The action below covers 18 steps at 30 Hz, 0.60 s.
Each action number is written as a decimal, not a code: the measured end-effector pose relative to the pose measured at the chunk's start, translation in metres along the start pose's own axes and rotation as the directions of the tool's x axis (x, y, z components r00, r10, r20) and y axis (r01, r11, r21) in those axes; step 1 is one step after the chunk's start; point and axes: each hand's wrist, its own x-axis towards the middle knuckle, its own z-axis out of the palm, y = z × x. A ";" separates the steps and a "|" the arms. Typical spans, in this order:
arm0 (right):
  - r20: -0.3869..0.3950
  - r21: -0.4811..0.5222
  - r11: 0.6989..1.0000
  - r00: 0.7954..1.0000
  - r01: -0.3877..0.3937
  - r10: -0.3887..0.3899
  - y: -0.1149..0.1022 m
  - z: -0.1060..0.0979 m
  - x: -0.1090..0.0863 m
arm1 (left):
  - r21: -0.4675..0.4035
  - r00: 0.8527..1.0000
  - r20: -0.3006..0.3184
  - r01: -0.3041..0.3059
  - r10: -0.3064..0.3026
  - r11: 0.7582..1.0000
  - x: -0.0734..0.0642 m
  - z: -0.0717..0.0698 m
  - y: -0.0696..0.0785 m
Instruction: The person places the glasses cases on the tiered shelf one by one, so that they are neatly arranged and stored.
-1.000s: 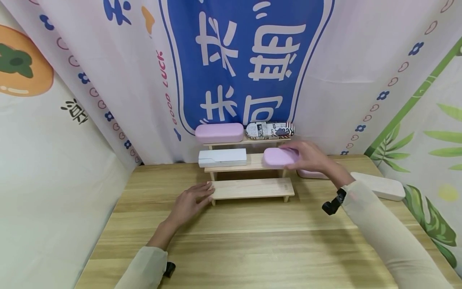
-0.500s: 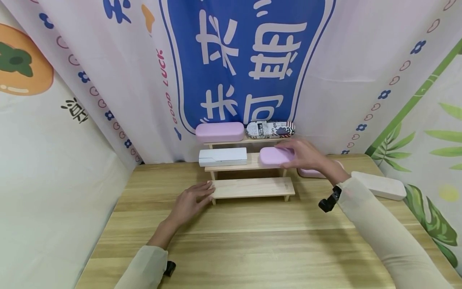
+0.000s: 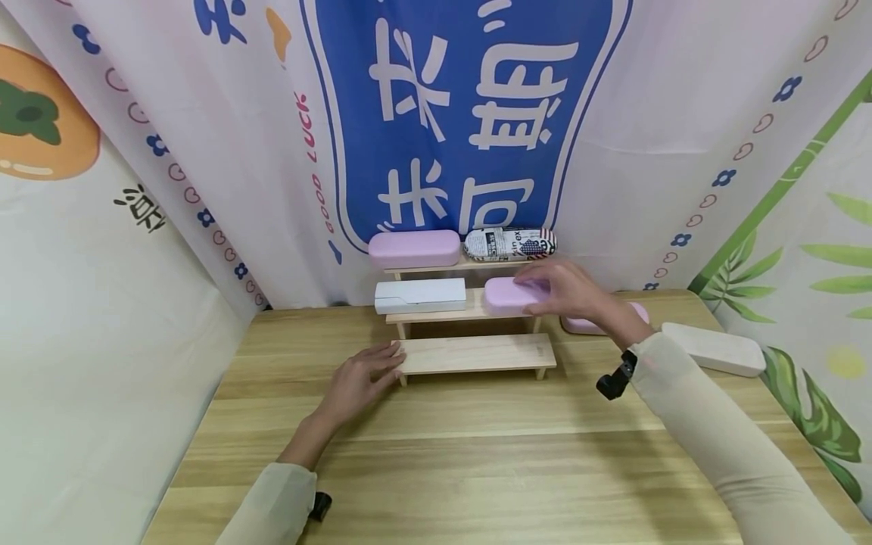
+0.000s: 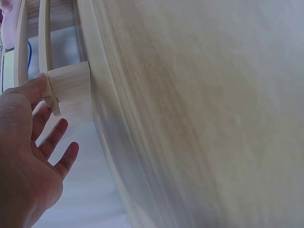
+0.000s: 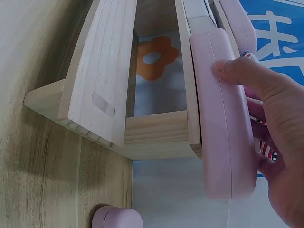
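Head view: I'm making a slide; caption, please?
A person's right grip holds a pink case at the middle shelf; left grip touches the lowest shelf.

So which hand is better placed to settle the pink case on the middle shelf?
Probably the right hand: it grips the pink case at the middle shelf. The left hand is lower down, touching the left end of the bottom shelf.

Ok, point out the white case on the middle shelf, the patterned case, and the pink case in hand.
White case (image 3: 420, 291): head view, middle of its top.
Patterned case (image 3: 510, 244): head view, middle of its printed surface.
Pink case (image 5: 223, 118): right wrist view, mid-body, near the seam.
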 end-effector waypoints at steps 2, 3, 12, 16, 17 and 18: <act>-0.005 -0.003 1.000 1.000 0.008 -0.008 -0.001 0.001 0.001 | -0.001 1.000 0.000 0.002 -0.002 1.000 0.000 0.000 0.000; -0.009 -0.006 1.000 1.000 0.015 -0.015 -0.001 0.001 0.002 | -0.003 1.000 0.000 0.002 -0.002 1.000 0.000 0.000 0.000; -0.056 -0.019 0.998 0.996 0.068 -0.068 -0.004 0.007 0.005 | 0.003 1.000 0.002 -0.003 0.003 1.000 0.000 -0.001 0.000; -0.047 -0.014 0.998 0.997 0.057 -0.058 -0.006 0.008 0.007 | 0.006 1.000 0.001 -0.005 0.005 1.000 -0.001 -0.001 0.000; -0.045 -0.013 0.998 0.997 0.057 -0.058 -0.007 0.009 0.008 | 0.005 1.000 0.001 -0.006 0.006 1.000 -0.001 -0.001 0.000; -0.045 -0.010 0.998 0.997 0.056 -0.056 -0.007 0.009 0.009 | 0.005 1.000 -0.001 -0.006 0.006 1.000 -0.001 -0.001 0.000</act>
